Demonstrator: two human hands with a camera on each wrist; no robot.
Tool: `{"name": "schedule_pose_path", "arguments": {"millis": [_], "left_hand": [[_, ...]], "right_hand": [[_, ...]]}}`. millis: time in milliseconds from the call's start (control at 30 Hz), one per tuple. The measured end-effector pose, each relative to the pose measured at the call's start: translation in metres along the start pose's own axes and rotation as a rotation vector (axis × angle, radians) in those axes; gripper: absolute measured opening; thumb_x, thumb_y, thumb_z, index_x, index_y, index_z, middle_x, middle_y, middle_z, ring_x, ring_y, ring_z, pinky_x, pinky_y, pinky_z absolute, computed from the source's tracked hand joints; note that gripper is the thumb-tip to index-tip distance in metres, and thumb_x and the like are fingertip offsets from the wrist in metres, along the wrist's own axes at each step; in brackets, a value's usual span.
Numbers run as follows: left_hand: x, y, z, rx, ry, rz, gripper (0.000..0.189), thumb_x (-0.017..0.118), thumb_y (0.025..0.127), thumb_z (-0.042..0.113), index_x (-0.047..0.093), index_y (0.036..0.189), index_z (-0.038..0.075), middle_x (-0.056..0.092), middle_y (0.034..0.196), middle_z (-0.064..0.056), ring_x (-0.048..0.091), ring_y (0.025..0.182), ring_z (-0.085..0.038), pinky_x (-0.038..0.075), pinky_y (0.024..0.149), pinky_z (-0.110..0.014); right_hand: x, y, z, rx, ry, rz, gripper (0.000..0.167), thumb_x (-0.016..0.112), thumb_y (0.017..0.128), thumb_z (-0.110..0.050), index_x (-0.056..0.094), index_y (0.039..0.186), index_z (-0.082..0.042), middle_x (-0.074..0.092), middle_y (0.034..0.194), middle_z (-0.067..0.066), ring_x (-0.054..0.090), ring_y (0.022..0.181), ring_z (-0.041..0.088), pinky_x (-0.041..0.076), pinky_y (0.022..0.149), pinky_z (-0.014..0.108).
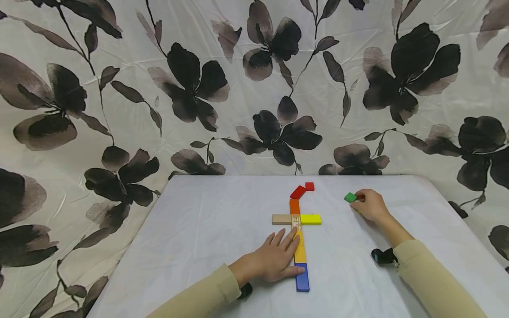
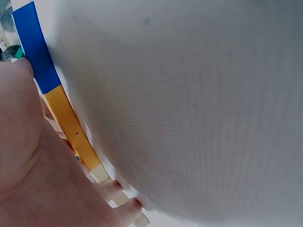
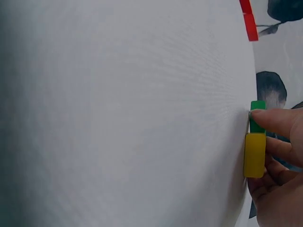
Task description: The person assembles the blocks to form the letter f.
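Observation:
My left hand [image 1: 270,258] rests with spread fingers along a line of flat coloured blocks. Its thumb lies on the blue block [image 1: 302,282], and its fingertips reach over the orange-yellow block [image 1: 300,254] and a patterned pale block [image 1: 296,219]. Off to the right, my right hand [image 1: 371,205] pinches a green block [image 1: 350,197] between thumb and fingers. In the right wrist view a yellow block [image 3: 254,156] shows right beside the green one, against the curled fingers; the head view mostly hides it under the hand.
A tan block [image 1: 281,219] and a bright yellow block [image 1: 311,219] form a crossbar. Above stand an orange block [image 1: 294,206] and two red blocks, one tilted [image 1: 298,192], one small [image 1: 309,186]. A white cloth [image 1: 207,229] covers the table; floral fabric [image 1: 222,97] hangs behind.

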State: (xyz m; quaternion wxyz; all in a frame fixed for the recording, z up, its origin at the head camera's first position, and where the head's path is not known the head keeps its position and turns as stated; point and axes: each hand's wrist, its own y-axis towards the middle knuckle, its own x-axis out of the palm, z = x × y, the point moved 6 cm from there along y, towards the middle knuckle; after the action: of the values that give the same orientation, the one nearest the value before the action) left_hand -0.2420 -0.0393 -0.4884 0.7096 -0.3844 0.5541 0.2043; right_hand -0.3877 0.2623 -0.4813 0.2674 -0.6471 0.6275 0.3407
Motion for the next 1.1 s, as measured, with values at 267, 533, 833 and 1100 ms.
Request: {"name": "schedule_pose_path", "arguments": {"millis": [267, 533, 833, 1100], "left_hand": [[0.000, 0.000, 0.000, -0.003, 0.006, 0.001, 0.093, 0.029, 0.098, 0.077, 0.016, 0.166, 0.014, -0.001, 0.173, -0.005, 0.012, 0.157, -0.036, 0.021, 0.122, -0.057], [-0.001, -0.001, 0.001, -0.003, 0.007, 0.003, 0.093, 0.028, 0.098, 0.077, 0.015, 0.166, 0.014, -0.001, 0.173, -0.006, 0.011, 0.157, -0.036, 0.021, 0.122, -0.057], [-0.001, 0.000, 0.000, -0.005, 0.000, -0.011, 0.093, 0.027, 0.098, 0.076, 0.014, 0.166, 0.014, -0.002, 0.173, -0.006, 0.010, 0.157, -0.036, 0.020, 0.123, -0.057], [0.002, 0.001, 0.001, -0.001, -0.013, -0.009, 0.093, 0.028, 0.098, 0.077, 0.015, 0.166, 0.015, -0.002, 0.173, -0.005, 0.010, 0.157, -0.036, 0.020, 0.123, -0.057]], "right_hand": [[-0.005, 0.001, -0.003, -0.009, 0.006, 0.028, 0.043, 0.073, 0.092, -0.012, 0.061, 0.121, 0.017, 0.062, 0.111, 0.031, 0.060, 0.101, 0.043, 0.051, 0.087, 0.054], [-0.010, 0.004, -0.014, -0.027, 0.017, 0.038, 0.044, 0.072, 0.093, -0.014, 0.061, 0.123, 0.016, 0.060, 0.115, 0.031, 0.059, 0.104, 0.042, 0.050, 0.089, 0.053], [-0.007, 0.011, -0.035, -0.079, 0.033, 0.058, 0.041, 0.075, 0.090, -0.012, 0.065, 0.118, 0.016, 0.062, 0.112, 0.030, 0.060, 0.101, 0.040, 0.049, 0.087, 0.050], [0.009, 0.018, -0.040, -0.060, 0.043, 0.017, 0.041, 0.074, 0.092, -0.012, 0.064, 0.121, 0.015, 0.062, 0.114, 0.029, 0.059, 0.102, 0.038, 0.049, 0.089, 0.050]]}}
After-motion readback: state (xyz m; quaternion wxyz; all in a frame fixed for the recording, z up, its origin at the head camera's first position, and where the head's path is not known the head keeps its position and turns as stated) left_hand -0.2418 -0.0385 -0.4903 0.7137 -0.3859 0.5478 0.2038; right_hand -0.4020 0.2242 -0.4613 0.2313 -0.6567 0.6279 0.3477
